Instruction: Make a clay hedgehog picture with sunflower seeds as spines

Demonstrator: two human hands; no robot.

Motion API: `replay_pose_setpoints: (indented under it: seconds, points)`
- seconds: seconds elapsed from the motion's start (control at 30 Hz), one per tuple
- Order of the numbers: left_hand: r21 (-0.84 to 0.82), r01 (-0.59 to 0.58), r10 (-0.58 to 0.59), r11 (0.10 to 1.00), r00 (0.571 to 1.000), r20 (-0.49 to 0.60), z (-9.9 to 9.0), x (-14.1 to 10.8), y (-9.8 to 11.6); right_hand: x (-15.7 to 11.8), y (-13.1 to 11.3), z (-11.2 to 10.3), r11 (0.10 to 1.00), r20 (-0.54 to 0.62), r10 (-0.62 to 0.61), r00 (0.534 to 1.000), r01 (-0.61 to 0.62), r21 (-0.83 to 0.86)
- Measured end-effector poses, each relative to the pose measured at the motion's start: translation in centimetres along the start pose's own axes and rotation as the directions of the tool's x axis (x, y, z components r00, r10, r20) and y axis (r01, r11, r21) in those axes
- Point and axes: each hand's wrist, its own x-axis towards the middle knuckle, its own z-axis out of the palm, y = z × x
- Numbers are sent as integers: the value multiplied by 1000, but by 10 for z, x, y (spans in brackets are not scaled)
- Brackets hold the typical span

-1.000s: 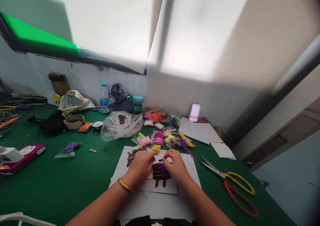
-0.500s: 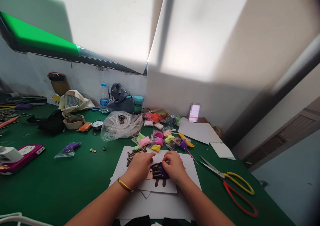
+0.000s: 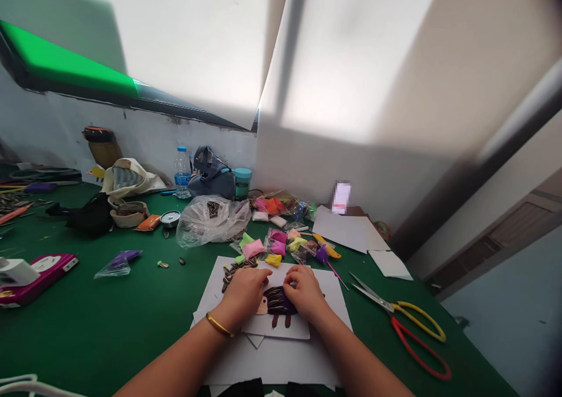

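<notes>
On a small white card (image 3: 290, 329) lies a flat clay animal (image 3: 281, 301) with a dark purple body, striped sunflower seeds set on it, a peach face and brown legs. My left hand (image 3: 246, 290) rests over the card's left side, its fingers curled and their tips largely hidden. At the body's right end is my right hand (image 3: 304, 288), thumb and fingers pinched together. What either hand holds, if anything, is too small or hidden to make out. A heap of sunflower seeds (image 3: 232, 273) lies on the white paper (image 3: 272, 362) just beyond my left hand.
Packets of coloured clay (image 3: 277, 247) and a clear plastic bag (image 3: 211, 224) lie behind the paper. Scissors (image 3: 393, 308) with yellow and red handles rest open at the right. A magenta power bank (image 3: 48, 277) is at left; a water bottle (image 3: 181, 174) stands by the wall.
Both hands keep nearly the same place and pose. The view has shifted very slightly; nothing else visibly differs.
</notes>
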Motion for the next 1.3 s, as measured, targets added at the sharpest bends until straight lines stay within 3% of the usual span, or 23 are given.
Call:
replay_pose_setpoints:
  seconds: [0.23,0.37,0.53,0.63,0.8,1.0,1.13,1.23,1.3]
  points:
    - [-38,8,-8,999,1000,2,-1,-1,0,-1,3,3,999,-18,-31,999,31,-18]
    - [-103,20,-28,994,996,-81,-3,0,-6,-2,8,2,998,-67,-49,997,51,27]
    - [51,213,-195,976,952,-235,-15,2,-20,-2,17,-1,993,-146,-30,989,47,109]
    - [141,247,-208,959,948,-242,-17,3,-23,-2,20,-2,991,-155,-32,987,51,121]
    - [243,176,-125,954,969,-211,-12,10,-17,-3,20,-2,990,-148,-34,988,54,130]
    - [240,140,-86,961,971,-224,-10,13,-10,-5,16,-4,986,-189,-50,981,79,149]
    - [8,-12,14,1000,955,-297,-7,12,-4,-10,10,-7,971,-201,-129,971,165,173]
    - [-223,-187,107,957,940,-325,-1,7,4,-15,4,-7,959,-171,-183,968,214,186]
    - [-324,-224,119,919,942,-313,3,3,9,-17,3,-6,955,-155,-201,967,228,189]
